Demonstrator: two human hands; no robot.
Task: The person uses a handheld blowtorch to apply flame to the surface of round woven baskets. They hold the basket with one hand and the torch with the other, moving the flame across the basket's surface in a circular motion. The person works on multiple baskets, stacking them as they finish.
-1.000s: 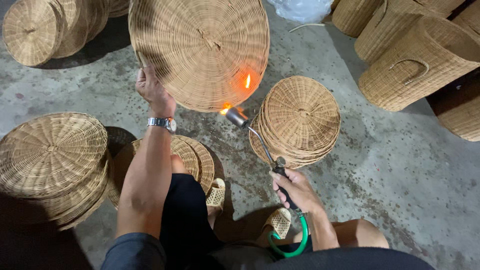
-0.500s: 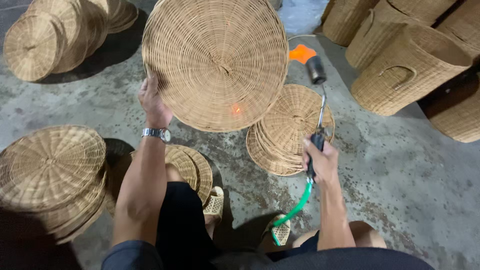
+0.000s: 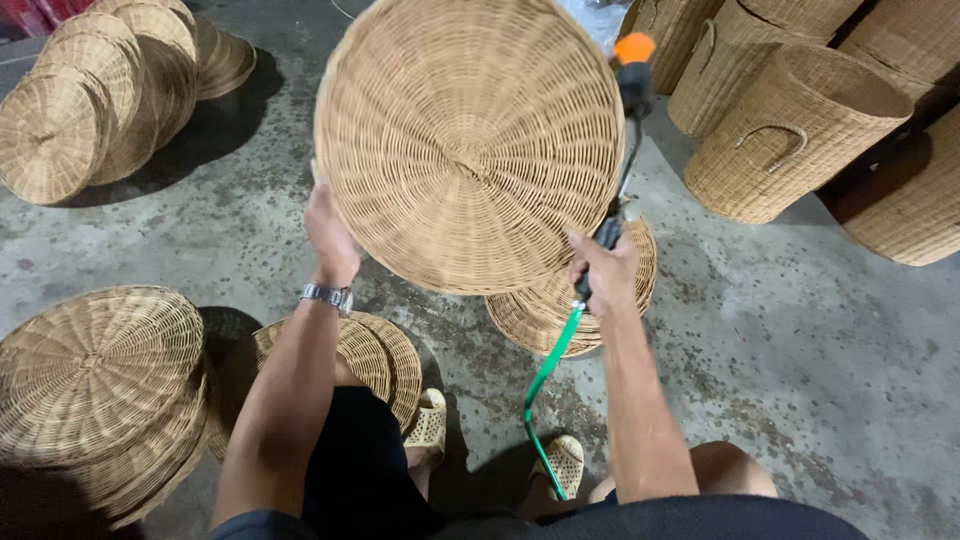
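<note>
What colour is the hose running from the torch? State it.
Green. The hose trails below the right hand, clearest in the head view.

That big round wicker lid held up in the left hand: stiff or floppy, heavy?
Probably stiff: the wicker lid keeps its flat round shape though the left hand grips only its edge. Likely light for its size, since one hand lifts it. The rough weave should resist slipping.

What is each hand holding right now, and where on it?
Left hand grips the round woven wicker tray by its lower-left rim. Right hand holds the black gas torch by its handle, near the green hose.
</note>
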